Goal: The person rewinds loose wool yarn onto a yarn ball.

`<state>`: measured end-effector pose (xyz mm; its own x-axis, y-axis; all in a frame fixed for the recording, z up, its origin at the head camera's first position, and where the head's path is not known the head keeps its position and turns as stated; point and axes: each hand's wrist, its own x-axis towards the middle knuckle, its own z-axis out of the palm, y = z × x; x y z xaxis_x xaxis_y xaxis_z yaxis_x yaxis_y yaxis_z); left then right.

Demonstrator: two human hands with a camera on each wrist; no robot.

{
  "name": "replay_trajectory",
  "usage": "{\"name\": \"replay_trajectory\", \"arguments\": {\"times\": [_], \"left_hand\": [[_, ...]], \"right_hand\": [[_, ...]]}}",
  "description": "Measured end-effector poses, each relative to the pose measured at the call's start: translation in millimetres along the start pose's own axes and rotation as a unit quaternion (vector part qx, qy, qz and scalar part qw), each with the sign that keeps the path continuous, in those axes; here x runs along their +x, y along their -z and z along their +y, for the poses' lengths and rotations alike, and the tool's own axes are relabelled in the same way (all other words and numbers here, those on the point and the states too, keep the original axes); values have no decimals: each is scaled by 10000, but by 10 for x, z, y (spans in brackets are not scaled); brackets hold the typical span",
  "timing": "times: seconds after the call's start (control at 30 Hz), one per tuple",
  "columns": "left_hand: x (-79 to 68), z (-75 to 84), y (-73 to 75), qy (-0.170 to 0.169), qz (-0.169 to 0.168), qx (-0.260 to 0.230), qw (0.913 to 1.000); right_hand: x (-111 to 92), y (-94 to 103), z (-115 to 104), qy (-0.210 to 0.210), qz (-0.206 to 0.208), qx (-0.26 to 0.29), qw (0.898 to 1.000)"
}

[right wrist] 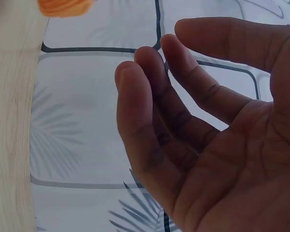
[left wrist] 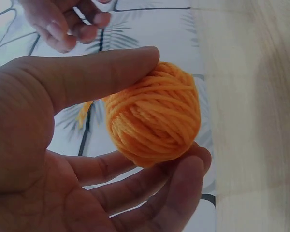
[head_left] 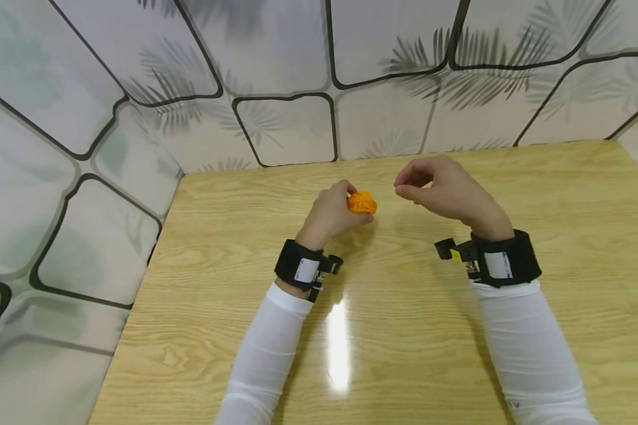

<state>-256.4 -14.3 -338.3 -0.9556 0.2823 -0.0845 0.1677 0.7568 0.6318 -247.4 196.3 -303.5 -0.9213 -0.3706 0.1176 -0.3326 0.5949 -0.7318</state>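
A small ball of orange yarn [head_left: 363, 203] is held above the table by my left hand [head_left: 334, 211]. In the left wrist view the thumb presses on top of the yarn ball [left wrist: 154, 116] and the fingers curl beneath it; a short loose end of yarn [left wrist: 83, 115] hangs at its side. To the right of the ball, a short gap away, my right hand [head_left: 446, 190] hovers with its fingers loosely bent. The right wrist view shows nothing between that hand's thumb and fingers [right wrist: 134, 104], with the ball's edge at the top left.
The wood-grain table [head_left: 404, 330] runs back to a wall covering [head_left: 383, 118] printed with dark lines and grey palm leaves. More of the same covering [head_left: 26, 224] stands along the left side. Each wrist wears a black strap [head_left: 521, 260] with a small camera.
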Motion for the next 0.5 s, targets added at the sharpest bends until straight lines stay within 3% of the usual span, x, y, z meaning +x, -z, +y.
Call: {"name": "replay_trajectory", "arguments": {"times": [0.2,0.4,0.5], "left_hand": [[55,-55,-93,-145,-267,-49,9995],[109,-98,-145,-548,-579,176,9967],[99,-105,-115,-512,-817,441,9944]], "right_hand": [[78,-136,47,265,-599,-244,9976],[151,-288,73,428,-1528,-632,9853],[151,-333,85,369,-1786,-793,9800]]}}
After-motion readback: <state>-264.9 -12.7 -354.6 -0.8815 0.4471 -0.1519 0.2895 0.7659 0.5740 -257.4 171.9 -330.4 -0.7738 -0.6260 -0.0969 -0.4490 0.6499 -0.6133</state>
